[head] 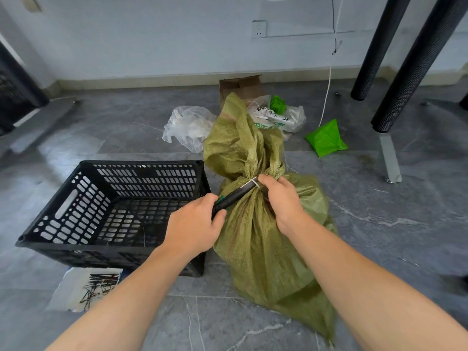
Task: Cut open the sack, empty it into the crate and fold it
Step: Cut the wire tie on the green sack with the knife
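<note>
Grey stone floor [379, 236], open to the right of the sack and in front of me. Near edge of the floor patch is free between my forearms.

Black slotted crate [111, 209] sits on the floor at left, open top facing up, its right wall just beside the sack. Inside I see only a few thin strands on the bottom. A white sheet [86, 287] with dark thin strips on it lies at the crate's near left corner.

Green woven sack [266, 249] stands on the floor right of the crate, bulging below, neck gathered and cinched by a pale tie [250, 184]. The loose top flares up above the tie.

Behind the sack: clear plastic bag [187, 127], a cardboard box [240, 86], a white bag with print [283, 117], a bright green bag [326, 138]. Black table legs [405, 72] stand far right, well apart from the sack. White cord [326, 97] hangs down the wall to the floor.

Left hand [195, 229]: grip closed round a dark-handled cutter [233, 197], its tip reaching the tie at the neck. I cannot make out the blade itself.

Right hand [281, 201]: grip wrapped round the sack's neck just at and below the tie, thumb side near the cutter tip.
</note>
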